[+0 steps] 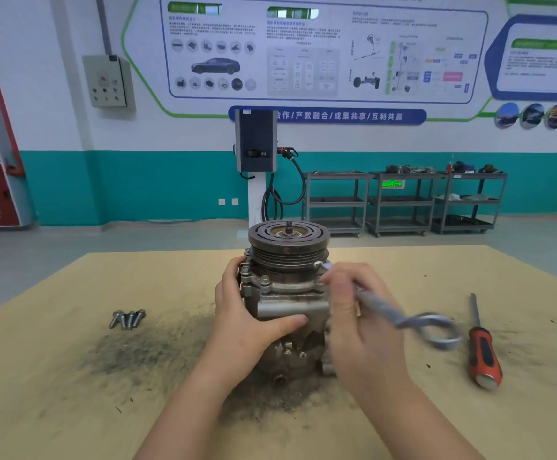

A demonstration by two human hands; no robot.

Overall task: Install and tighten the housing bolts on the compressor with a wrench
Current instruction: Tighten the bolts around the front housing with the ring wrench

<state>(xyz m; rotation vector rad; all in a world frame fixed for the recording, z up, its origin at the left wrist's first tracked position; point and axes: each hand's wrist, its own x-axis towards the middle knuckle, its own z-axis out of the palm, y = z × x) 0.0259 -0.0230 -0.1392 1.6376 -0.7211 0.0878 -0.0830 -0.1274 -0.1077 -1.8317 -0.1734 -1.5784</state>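
Off to the left of my left grip, 4 loose bolts (127,319) lie bunched together on the surface (54,376), so by my reckoning most of the housing fastening is not yet done. My left hand (247,313) is curled around the left flank of the compressor (285,293), thumb laid across its front, holding it steady; it stands upright in the middle of the surface with its grooved pulley (288,239) on top. At least 1 bolt head (265,279) shows already seated on the flange just right of my left fingers, though I cannot tell how tight it is. My right hand (353,310) is wrapped around the shank of the wrench (403,318), whose working end reaches up toward the right shoulder of the housing, close under the pulley; the tool is blurred, so I judge I am mid-turn on a bolt there, but the bolt itself is hidden by my fingers. The ring end of the wrench sticks out to the right of that grip. Further right, well apart from it, a screwdriver (482,346) with a red and black handle lies untouched. The surface is a tan board smeared with dark grit around the base of the compressor. Beyond it are a grey floor, a charging post (256,151), 3 metal carts (403,204) and a teal-and-white wall with a large poster (326,51).
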